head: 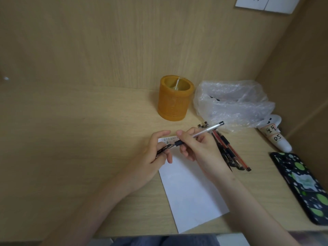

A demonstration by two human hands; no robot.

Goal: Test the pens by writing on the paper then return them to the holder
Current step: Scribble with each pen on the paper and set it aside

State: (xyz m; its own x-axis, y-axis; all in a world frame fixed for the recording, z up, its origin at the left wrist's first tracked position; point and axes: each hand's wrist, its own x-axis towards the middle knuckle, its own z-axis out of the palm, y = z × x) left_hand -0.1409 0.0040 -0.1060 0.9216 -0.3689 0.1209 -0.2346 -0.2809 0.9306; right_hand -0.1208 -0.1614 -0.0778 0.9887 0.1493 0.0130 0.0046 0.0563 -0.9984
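My left hand [156, 153] and right hand [200, 150] are bare, without gloves. Both forearms are uncovered to the frame edge. Blue-grey denim-like cloth [165, 241] covers my lap.

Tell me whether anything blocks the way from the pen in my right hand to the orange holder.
Nothing visible does. The clear pen in the right hand sits near the holder, with only bare desk between them. The plastic bag lies off to the holder's right.
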